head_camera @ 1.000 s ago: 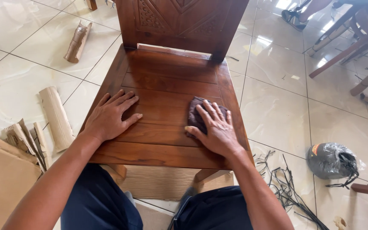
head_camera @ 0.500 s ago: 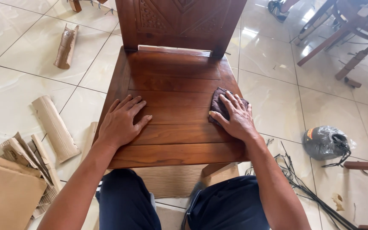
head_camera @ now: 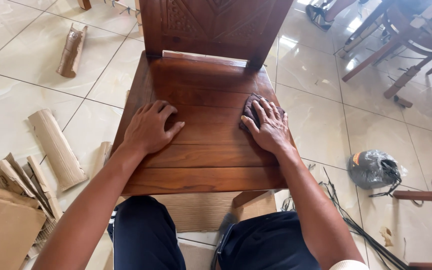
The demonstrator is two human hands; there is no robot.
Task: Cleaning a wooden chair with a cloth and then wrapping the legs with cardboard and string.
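Note:
A dark brown wooden chair stands in front of me, its slatted seat (head_camera: 203,85) glossy and its carved backrest (head_camera: 211,25) at the top. My left hand (head_camera: 148,127) lies flat on the left half of the seat, fingers spread, holding nothing. My right hand (head_camera: 270,127) presses a small dark brown cloth (head_camera: 250,107) against the right side of the seat; the cloth shows only past my fingertips.
Cardboard strips (head_camera: 56,147) and rolls (head_camera: 72,50) lie on the tiled floor at left. A grey plastic bag (head_camera: 373,169) and black straps (head_camera: 356,225) lie at right. More wooden chairs (head_camera: 401,45) stand at the upper right. My knees (head_camera: 146,235) sit under the seat's front edge.
My right hand has slid the cloth up the right side of the seat, away from the front edge. My left hand has stayed flat on the left half.

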